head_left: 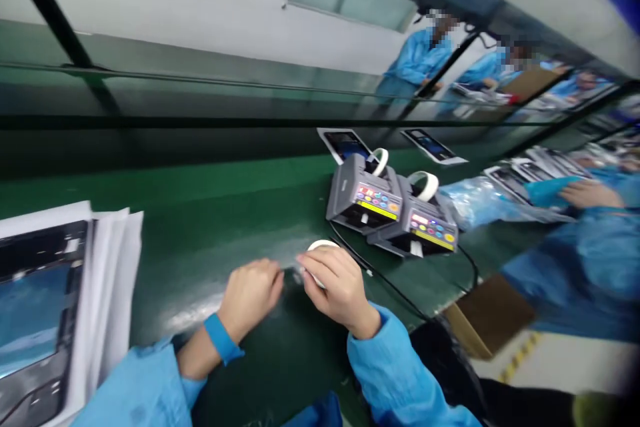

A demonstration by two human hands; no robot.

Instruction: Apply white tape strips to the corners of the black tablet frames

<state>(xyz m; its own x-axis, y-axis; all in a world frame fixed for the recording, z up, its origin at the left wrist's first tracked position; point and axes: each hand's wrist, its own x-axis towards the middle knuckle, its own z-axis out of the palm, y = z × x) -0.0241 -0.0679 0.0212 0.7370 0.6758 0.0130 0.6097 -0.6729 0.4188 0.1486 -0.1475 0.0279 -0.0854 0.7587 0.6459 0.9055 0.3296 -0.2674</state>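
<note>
Above the green bench, my right hand point(337, 287) is closed on a roll of tape point(323, 246), whose pale ring shows behind the fingers. My left hand point(254, 297) is closed in a pinch a short way to the left, with a blue band point(223, 339) round its wrist. A thin, see-through strip point(293, 270) spans the gap between the two hands; it looks like the tape's free end, though it is blurred. My left fingertips meet that strip. Most of the roll is hidden by my right hand.
Two grey tape dispensers point(365, 197) with cables stand right of my hands. Stacked sheets with a device panel point(37, 320) lie at the left. Plastic bags point(475, 200), a cardboard box point(493, 317) and a co-worker's hand point(593, 193) are at the right.
</note>
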